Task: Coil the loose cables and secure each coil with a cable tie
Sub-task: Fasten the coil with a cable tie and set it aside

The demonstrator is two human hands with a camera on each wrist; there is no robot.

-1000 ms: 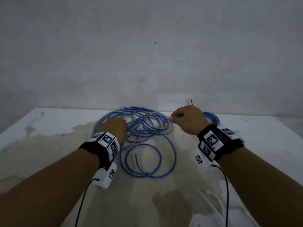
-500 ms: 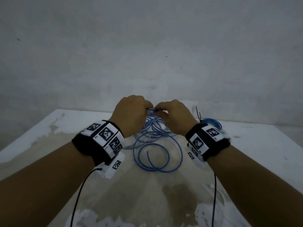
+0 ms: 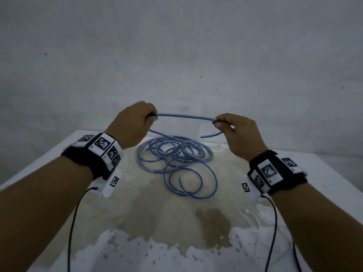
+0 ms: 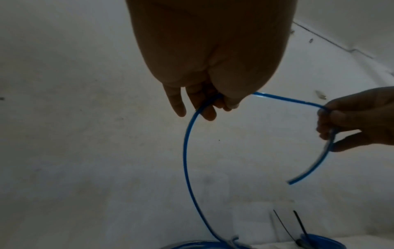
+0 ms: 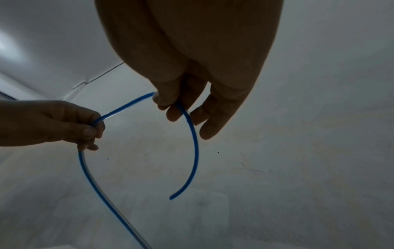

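A blue cable [image 3: 186,116] arches between my two raised hands above the table. My left hand [image 3: 150,118] grips it at the left, fingers curled round it [image 4: 210,102]. My right hand [image 3: 219,123] pinches it near its free end [image 3: 202,136], which hangs short below the fingers [image 5: 170,198]. From the left hand the cable drops [image 4: 185,151] to a loose pile of blue loops [image 3: 176,160] on the table. Two black cable ties [image 4: 284,230] stick up at a second blue coil [image 4: 319,240], seen only in the left wrist view.
The white table [image 3: 59,154] has a worn, stained brownish patch in its middle and front. A bare grey wall [image 3: 176,55] rises right behind its far edge. Black sensor wires [image 3: 74,222] hang from both wrist bands.
Both hands rose from the pile, came together half a second ago, then moved apart. A stretch of cable now spans between them, and the loops lie uncovered on the table.
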